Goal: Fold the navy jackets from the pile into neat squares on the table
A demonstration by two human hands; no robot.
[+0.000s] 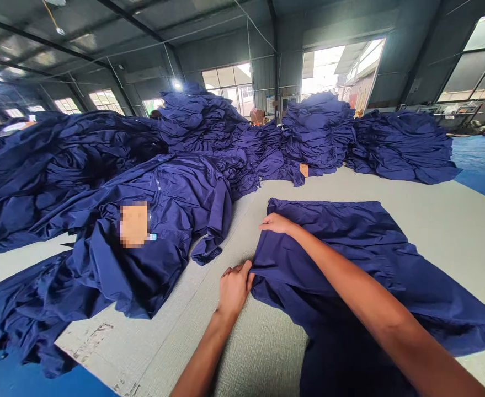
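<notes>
A navy blue garment [350, 242] lies spread on the pale table in front of me, creased, with one part reaching to the lower right. My left hand [234, 288] is closed on its left edge, thumb and fingers pinching the fabric. Farther up that same edge, my right hand [277, 223] has its fingers pinched at the cloth near the upper left corner. The garment's near part falls into dark shadow under my right forearm. To the left lies a rumpled navy jacket [176, 193] with a zip, a small light tag and a blurred tan patch.
Tall stacks of navy garments [319, 129] line the table's far side, with a long heap [72, 143] at the left. The worn pale tabletop [444, 215] has a near left corner beside my left arm. Blue floor [482, 165] shows beyond the right edge.
</notes>
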